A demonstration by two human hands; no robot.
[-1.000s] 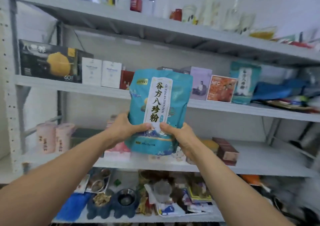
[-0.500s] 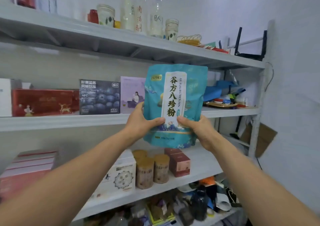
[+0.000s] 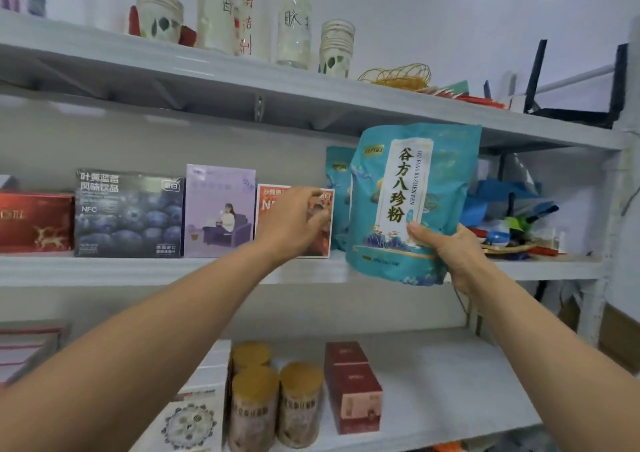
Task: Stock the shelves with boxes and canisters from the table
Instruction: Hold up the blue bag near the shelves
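My right hand (image 3: 446, 247) gripped the teal pouch (image 3: 412, 202) upright before the middle shelf (image 3: 138, 270) while my left hand (image 3: 294, 223) clasped the orange box (image 3: 268, 206) there, probably to shift it left for room.

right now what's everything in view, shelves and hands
bottles: three, clear, top shelf
paper cup stacks: two, white, top shelf
red box: one, middle shelf, far left
blueberry box: one, dark blue, middle shelf
purple box: one, middle shelf
orange box: one, middle shelf, behind left grip
teal pouch: one, held before middle shelf
second teal pouch: one, middle shelf, behind it
canisters: three, tan lids, lower shelf
maroon boxes: two, lower shelf
left grip: before the orange box
right grip: holds the teal pouch
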